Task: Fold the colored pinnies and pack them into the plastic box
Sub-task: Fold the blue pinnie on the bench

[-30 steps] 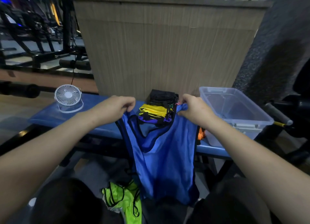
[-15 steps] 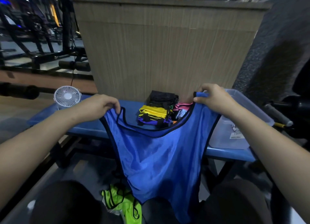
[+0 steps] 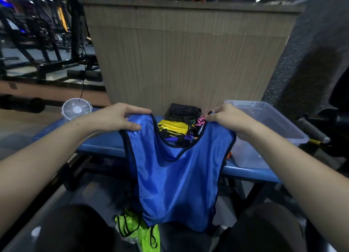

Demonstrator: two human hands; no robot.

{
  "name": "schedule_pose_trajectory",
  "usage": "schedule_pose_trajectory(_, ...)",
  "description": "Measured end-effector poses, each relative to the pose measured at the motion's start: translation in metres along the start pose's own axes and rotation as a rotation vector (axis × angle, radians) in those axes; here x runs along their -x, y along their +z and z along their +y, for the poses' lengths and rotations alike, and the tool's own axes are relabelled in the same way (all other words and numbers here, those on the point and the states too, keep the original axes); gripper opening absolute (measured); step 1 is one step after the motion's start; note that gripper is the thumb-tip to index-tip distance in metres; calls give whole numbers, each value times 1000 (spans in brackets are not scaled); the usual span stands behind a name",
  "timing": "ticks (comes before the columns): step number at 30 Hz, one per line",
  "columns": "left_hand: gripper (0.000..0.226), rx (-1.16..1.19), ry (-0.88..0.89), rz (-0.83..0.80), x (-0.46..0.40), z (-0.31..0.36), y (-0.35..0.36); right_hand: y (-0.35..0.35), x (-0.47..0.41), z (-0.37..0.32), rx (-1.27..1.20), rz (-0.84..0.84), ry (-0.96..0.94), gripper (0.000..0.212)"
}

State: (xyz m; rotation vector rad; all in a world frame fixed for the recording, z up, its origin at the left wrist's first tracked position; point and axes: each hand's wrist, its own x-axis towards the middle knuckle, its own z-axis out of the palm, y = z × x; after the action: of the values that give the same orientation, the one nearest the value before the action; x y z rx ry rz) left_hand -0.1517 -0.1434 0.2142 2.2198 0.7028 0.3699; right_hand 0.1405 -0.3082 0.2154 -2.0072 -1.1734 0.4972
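A blue pinny [image 3: 177,181] with black trim hangs spread in front of me, its hem down between my knees. My left hand [image 3: 120,117] pinches its left shoulder strap, and my right hand [image 3: 226,119] grips the right strap. Behind its neckline, a pile of folded pinnies [image 3: 177,125] in black, yellow, purple and pink lies on the blue bench [image 3: 102,144]. The clear plastic box [image 3: 268,127] stands on the bench to the right, just beyond my right hand. A neon green pinny [image 3: 136,229] lies on my lap.
A small white fan [image 3: 75,108] stands at the bench's left end. A wooden panel [image 3: 188,59] rises right behind the bench. Gym equipment fills the left background, and a dark padded machine with a handle [image 3: 311,130] is at the right.
Both hands have drawn closer together and shifted their hold along the shoulder straps. The blue pinny now hangs narrower, with its neckline dipping deeper.
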Motion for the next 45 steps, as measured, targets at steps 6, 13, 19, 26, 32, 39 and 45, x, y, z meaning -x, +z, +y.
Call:
schedule_pose_trajectory(6,53,173,-43,-33,-7,12,32,35,13,-11,-502,-181,204,13)
schedule_pose_trajectory(13,62,163,10,-111,-16,32,59,70,23,-30,-637,-337,223,25)
schedule_pose_trajectory(19,39,157,38,-54,-16,38,68,77,27,-34,-744,-371,202,27)
schedule_pose_trajectory(26,67,-111,119,-28,-9,38,71,73,25,-35,-831,-462,170,21)
schedule_pose_trajectory(32,67,52,57,-28,-12,36,57,75,19,-14,-339,-178,-69,22)
schedule_pose_trajectory(39,70,101,74,-41,-13,31,45,84,11,-4,-72,-72,-350,34)
schedule_pose_trajectory(45,35,-243,58,5,-13,21,51,96,11,-10,-64,-55,-389,27)
